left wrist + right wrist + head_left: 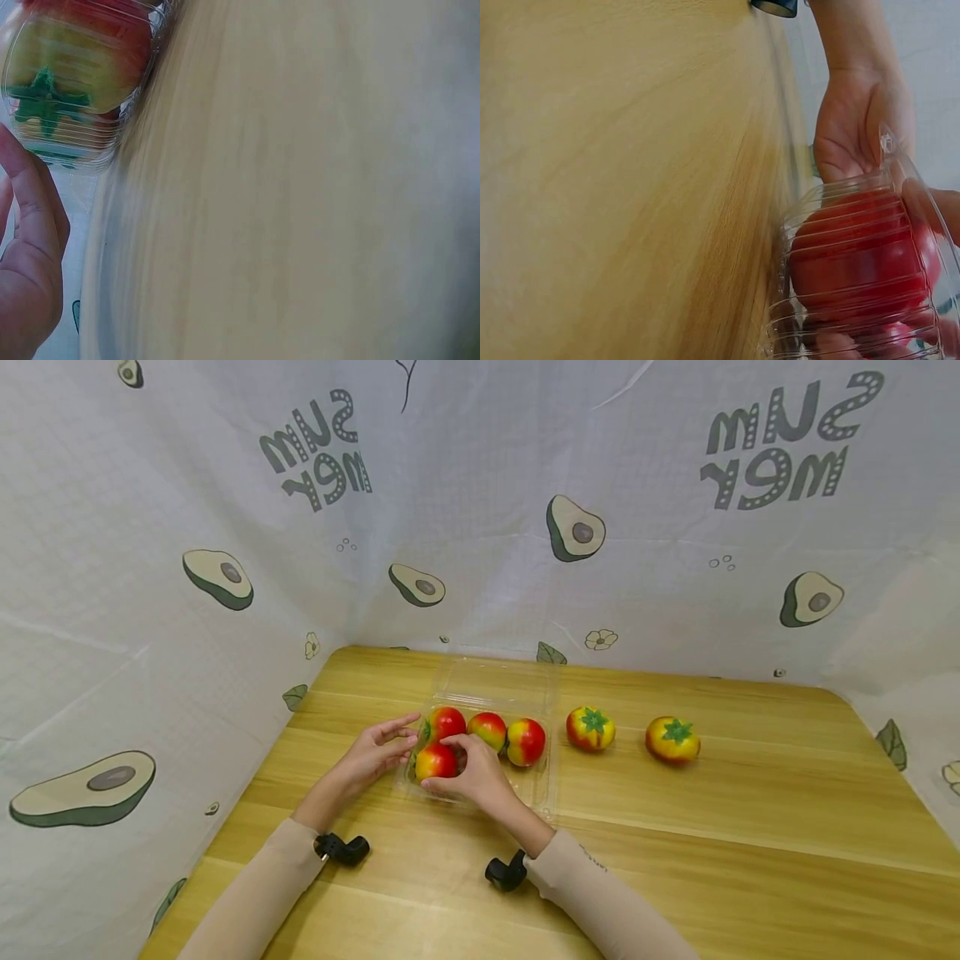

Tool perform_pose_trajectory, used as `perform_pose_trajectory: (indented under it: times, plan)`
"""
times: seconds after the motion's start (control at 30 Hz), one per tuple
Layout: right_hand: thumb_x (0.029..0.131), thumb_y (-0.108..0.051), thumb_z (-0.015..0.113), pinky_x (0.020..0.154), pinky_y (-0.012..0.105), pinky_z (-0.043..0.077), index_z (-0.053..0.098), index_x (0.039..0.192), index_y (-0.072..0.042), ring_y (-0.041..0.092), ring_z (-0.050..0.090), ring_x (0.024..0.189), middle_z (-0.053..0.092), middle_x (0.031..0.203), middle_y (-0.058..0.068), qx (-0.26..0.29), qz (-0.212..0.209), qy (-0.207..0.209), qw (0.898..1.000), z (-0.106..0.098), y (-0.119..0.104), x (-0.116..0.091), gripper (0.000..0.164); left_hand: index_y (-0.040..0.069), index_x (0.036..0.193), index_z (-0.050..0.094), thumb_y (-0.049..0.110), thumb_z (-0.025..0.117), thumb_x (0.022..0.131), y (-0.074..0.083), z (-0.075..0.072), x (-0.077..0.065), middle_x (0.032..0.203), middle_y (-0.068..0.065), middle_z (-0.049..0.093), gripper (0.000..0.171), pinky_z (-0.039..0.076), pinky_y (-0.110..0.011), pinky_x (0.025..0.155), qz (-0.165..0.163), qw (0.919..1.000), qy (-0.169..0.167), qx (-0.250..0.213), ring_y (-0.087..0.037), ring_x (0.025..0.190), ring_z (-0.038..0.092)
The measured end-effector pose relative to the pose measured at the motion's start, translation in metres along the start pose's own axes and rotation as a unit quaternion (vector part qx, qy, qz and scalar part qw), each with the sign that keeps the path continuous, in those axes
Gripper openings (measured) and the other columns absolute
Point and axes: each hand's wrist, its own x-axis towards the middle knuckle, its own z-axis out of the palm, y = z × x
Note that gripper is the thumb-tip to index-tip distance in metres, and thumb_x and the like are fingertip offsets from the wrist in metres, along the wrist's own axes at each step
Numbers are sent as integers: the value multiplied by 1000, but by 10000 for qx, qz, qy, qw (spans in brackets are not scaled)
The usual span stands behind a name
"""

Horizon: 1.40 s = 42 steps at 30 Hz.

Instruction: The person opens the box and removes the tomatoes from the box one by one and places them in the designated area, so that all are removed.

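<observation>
A clear plastic clamshell box (540, 789) lies with its lid (495, 681) folded back, holding several red-and-yellow tomatoes with green leafy tops. My right hand (480, 772) reaches into it from the right, its thumb and fingers around the front-left tomato (435, 762). Behind that one sits another tomato (447, 723). At the box's left edge is my left hand (371, 753), fingers loosely extended, palm toward the box. The left wrist view shows a tomato's green top (46, 101) through the ribbed wall, just above my left fingers (30, 184).
Two more tomatoes lie outside on the wooden table, one (590, 729) just right of the box and one (672, 740) farther right. A white curtain (480, 485) printed with avocados hangs behind the table and along its left side.
</observation>
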Motion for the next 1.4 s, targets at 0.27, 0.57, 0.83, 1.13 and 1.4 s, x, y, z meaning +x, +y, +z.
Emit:
perform_pose_trajectory:
  times: [0.27,0.57,0.83,1.13,1.4]
  plan:
    - [72,-24,92,76,31,54,66,120,1,21,59,87,61,105,10,111,-30,32,9999,0,0,-1,60,1,151,41,6,59,101,3,3,-1,115,-10,55,53,51,-17,69,-142,9998,99,-22,-10,76,53]
    - [71,-23,92,79,34,56,66,119,2,23,62,89,63,109,12,258,-12,105,9996,-1,-2,-3,60,1,151,41,6,59,101,3,3,-1,115,-9,55,53,51,-17,70,-136,9998,117,-12,-11,77,53]
    - [71,-24,93,78,33,57,66,119,0,25,64,89,65,111,12,350,-28,144,9993,-1,0,-3,60,2,150,42,7,59,101,2,2,0,117,-11,55,53,52,-18,71,-157,9998,140,1,-12,78,53]
    - [71,-24,93,79,35,58,66,118,-2,23,66,89,68,111,10,615,46,208,9979,-4,-1,-3,59,1,151,41,6,59,101,3,3,2,116,-10,55,53,52,-18,71,-175,9998,103,-12,-11,78,54]
    - [70,-25,92,80,36,58,63,121,-2,23,67,90,66,112,11,742,118,287,9968,-9,-3,-6,63,1,150,41,6,59,101,2,2,1,115,-10,55,53,52,-17,71,-156,9998,83,-19,-11,77,54]
